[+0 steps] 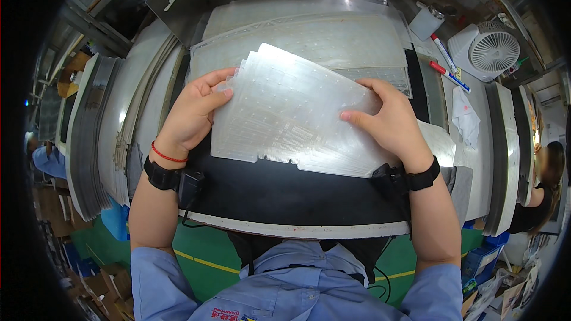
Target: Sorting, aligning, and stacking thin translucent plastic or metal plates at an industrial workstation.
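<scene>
Between my two hands is a fanned stack of thin silvery sheets (291,101), tilted above a black mat (267,187). The sheets have rows of small dots on them and notched lower edges. My left hand (199,104) pinches the stack's left edge, thumb against the fingers. At the right side my right hand (386,116) grips the sheets with its thumb on the top face; its other fingers are partly hidden behind. Past my hands, larger flat grey sheets (297,32) lie on the bench.
Tall stacks of plates (92,137) stand at the left, with another stack (501,154) at the far right. Right of centre are markers (449,77), a white cloth (465,116), a white bottle (426,22) and a small fan (493,50). Another person (538,196) is at the right edge.
</scene>
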The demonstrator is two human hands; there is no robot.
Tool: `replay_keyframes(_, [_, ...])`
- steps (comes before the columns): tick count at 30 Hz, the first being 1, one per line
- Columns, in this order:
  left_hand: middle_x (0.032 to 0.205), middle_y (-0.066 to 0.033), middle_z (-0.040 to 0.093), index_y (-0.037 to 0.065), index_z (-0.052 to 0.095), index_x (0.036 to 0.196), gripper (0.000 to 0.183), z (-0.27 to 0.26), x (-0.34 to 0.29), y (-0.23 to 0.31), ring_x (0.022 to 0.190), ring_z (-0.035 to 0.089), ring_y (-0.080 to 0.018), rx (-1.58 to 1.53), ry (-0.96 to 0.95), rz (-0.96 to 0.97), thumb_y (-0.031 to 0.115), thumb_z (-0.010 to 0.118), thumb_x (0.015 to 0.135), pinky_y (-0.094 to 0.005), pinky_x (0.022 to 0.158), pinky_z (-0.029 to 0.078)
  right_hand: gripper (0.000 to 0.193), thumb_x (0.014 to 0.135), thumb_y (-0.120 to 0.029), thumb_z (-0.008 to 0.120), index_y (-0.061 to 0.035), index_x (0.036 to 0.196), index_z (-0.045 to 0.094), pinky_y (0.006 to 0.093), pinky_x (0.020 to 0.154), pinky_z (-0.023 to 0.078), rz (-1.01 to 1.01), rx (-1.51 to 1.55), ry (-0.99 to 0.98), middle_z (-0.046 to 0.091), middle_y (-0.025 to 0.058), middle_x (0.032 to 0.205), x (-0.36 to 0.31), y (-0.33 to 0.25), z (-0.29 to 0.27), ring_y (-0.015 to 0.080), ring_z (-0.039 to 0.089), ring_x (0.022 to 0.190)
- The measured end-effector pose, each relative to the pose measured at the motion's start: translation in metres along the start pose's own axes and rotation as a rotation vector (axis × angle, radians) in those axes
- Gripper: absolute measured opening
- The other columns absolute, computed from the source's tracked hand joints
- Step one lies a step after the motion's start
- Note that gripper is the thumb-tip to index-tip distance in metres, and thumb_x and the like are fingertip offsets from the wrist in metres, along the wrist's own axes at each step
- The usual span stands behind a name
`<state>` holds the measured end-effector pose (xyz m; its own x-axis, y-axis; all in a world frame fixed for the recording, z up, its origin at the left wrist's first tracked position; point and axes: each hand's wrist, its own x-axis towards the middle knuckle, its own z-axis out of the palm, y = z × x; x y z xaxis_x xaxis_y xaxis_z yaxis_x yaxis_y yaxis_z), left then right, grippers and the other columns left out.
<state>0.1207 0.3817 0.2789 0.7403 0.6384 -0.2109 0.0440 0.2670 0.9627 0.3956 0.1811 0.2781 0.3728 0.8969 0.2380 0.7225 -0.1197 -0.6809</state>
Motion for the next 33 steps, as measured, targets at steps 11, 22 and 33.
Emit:
replay_keyframes(11, [0.125,-0.0112,0.065,-0.003,0.047,0.14,0.042,-0.009,0.0,-0.006,0.111,0.064,-0.0158,-0.144,-0.108,0.091,0.014,0.055,0.102,-0.0307,0.1,0.05,0.047,0.072,-0.032,0.085,0.0044,0.086,0.06,0.0397,0.071,0.048,0.039,-0.055,-0.064,0.061,0.0189,0.084,0.002,-0.001,-0.005,0.0336,0.06,0.077])
replay_keyframes(22, [0.116,-0.0109,0.068,-0.006,0.054,0.131,0.035,-0.002,0.0,-0.001,0.101,0.067,-0.0135,-0.059,-0.023,0.006,0.015,0.054,0.103,-0.0279,0.093,0.053,0.047,0.072,-0.033,0.086,0.0037,0.09,0.062,0.0386,0.068,0.048,0.13,-0.045,-0.051,0.061,0.0194,0.077,0.003,-0.006,-0.005,0.0316,0.06,0.071])
replay_keyframes(33, [0.092,-0.0035,0.071,0.0,0.064,0.103,0.017,-0.002,0.004,-0.008,0.079,0.065,-0.0071,0.074,0.081,-0.021,0.017,0.059,0.102,-0.0215,0.075,0.052,0.047,0.073,-0.032,0.086,0.0035,0.092,0.063,0.0389,0.07,0.048,0.135,-0.052,-0.053,0.063,0.0197,0.079,0.003,-0.007,-0.005,0.0323,0.062,0.074])
